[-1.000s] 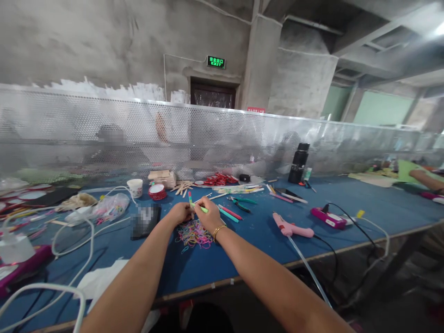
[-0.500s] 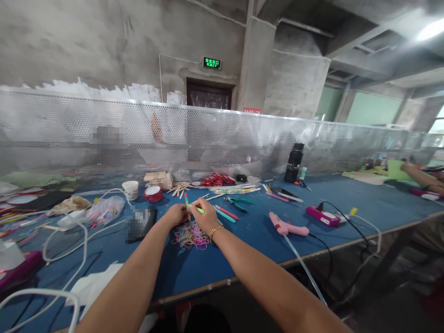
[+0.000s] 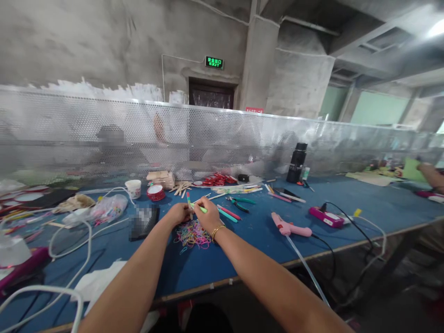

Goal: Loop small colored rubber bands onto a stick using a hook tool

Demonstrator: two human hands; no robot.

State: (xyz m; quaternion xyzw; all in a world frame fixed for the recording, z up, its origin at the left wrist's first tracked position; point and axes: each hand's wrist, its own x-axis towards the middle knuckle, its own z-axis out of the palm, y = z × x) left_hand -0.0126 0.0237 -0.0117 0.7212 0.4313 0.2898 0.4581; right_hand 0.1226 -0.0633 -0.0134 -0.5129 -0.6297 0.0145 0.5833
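Observation:
My left hand [image 3: 179, 214] is closed around the lower part of a wooden craft stick [image 3: 188, 198], whose upper end shows red, teal and green bands. A light green marker [image 3: 200, 208] is pinched in my right hand [image 3: 208, 217], its tip end against or very near the stick. Both hands are over the far side of a pile of colourful small loops [image 3: 194, 237]. Just right of my right hand lie a red marker [image 3: 229, 212] and a turquoise marker [image 3: 228, 216].
Green-handled pliers [image 3: 241, 203] and a pink glue gun [image 3: 289, 227] lie to the right. A black bottle [image 3: 296, 164] stands near the perforated screen [image 3: 222, 134]. Leftward are a paper cup [image 3: 133, 188], a red tape roll [image 3: 156, 193] and white cables [image 3: 88, 245]. Another person's arm [image 3: 432, 175] shows far right.
The view has swung slightly left, so the scene sits a little further right. Both hands keep almost the same pose on the stick and green marker.

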